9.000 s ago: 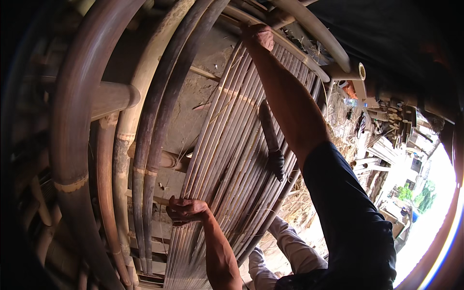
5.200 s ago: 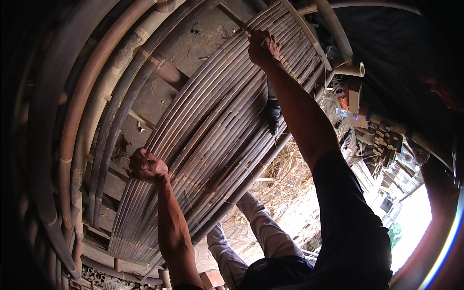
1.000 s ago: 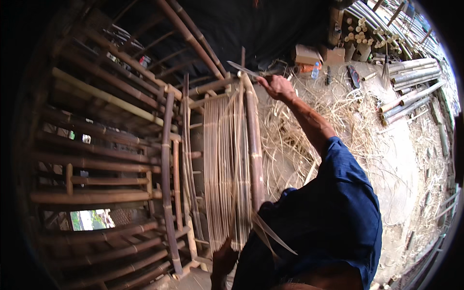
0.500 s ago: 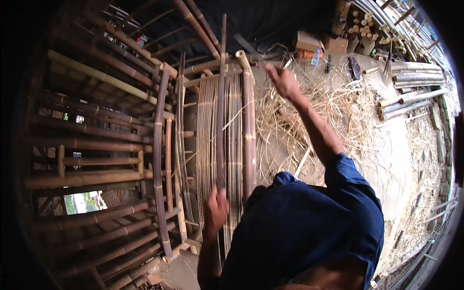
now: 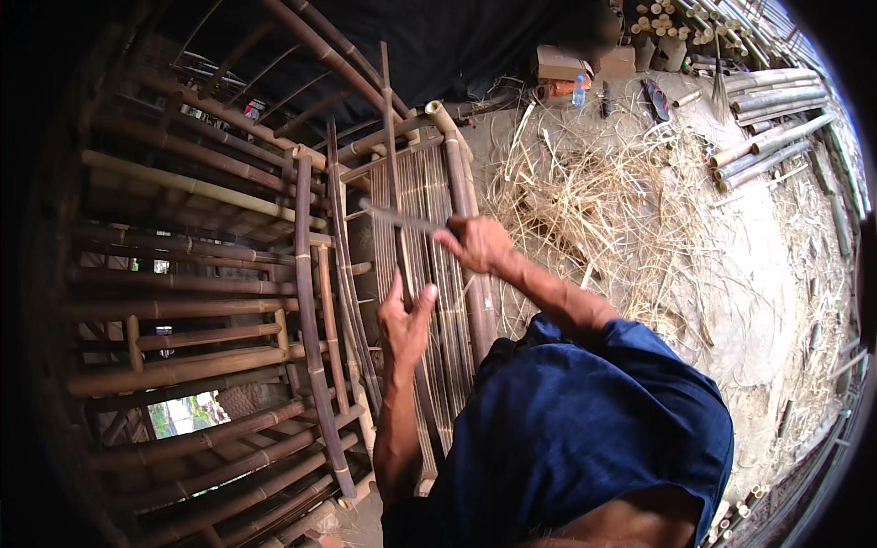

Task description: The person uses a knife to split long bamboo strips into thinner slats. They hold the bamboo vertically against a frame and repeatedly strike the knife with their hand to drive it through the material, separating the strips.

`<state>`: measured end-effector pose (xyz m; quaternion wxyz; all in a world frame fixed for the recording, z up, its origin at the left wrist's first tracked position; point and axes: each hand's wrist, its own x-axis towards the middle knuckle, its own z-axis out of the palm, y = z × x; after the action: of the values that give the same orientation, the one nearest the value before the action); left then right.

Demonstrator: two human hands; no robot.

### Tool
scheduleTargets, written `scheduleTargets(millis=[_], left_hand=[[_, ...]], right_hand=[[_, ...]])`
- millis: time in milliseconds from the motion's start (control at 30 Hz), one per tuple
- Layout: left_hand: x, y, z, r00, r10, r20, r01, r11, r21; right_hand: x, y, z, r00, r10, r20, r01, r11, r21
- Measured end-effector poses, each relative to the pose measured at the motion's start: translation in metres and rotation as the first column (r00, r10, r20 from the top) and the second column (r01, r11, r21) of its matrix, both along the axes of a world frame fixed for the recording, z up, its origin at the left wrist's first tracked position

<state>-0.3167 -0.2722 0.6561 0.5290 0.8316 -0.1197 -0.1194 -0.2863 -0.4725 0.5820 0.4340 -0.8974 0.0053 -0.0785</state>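
My right hand (image 5: 481,245) is closed on the handle of a knife (image 5: 402,220), whose motion-blurred blade points left across a long dark bamboo strip (image 5: 389,137). Closer to me, my left hand (image 5: 404,324) holds the same strip between thumb and fingers. The strip runs lengthwise over a bamboo bench (image 5: 457,173), whose top is made of thin parallel slats (image 5: 442,301). Whether the blade touches the strip is hard to tell through the blur.
Bamboo frames (image 5: 311,301) crowd the left side. Pale shavings (image 5: 585,210) litter the floor to the right. Farther back are a cardboard box (image 5: 560,64), a plastic bottle (image 5: 579,90) and a broom (image 5: 719,91). Bamboo poles (image 5: 767,151) lie at the far right.
My right hand has come nearer and left with the knife, from beyond the bench's far end to over the slats. My left hand has slid farther up along the strip.
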Motion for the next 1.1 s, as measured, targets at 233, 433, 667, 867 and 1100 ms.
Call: scheduleTargets(millis=[233, 433, 667, 867, 1100], left_hand=[[-0.062, 0.023, 0.016, 0.99, -0.107, 0.088, 0.107, 0.994, 0.001], [-0.132, 0.067, 0.019, 0.992, -0.098, -0.083, 0.093, 0.994, -0.055], [-0.166, 0.103, 0.013, 0.988, -0.046, -0.148, 0.048, 0.999, 0.01], [-0.185, 0.122, 0.03, 0.996, -0.016, -0.091, 0.05, 0.924, 0.38], [-0.195, 0.139, 0.016, 0.981, 0.057, -0.185, 0.016, 0.93, 0.368]], right_hand=[[0.076, -0.071, -0.003, 0.987, -0.157, -0.028, 0.158, 0.986, 0.041], [0.114, -0.097, -0.016, 0.996, -0.076, -0.053, 0.074, 0.996, -0.053], [0.107, -0.098, 0.016, 0.996, -0.071, -0.057, 0.063, 0.988, -0.142], [0.137, -0.145, 0.014, 0.983, -0.147, 0.107, 0.16, 0.978, -0.133], [0.185, -0.219, 0.018, 0.833, -0.554, 0.0, 0.554, 0.833, -0.01]])
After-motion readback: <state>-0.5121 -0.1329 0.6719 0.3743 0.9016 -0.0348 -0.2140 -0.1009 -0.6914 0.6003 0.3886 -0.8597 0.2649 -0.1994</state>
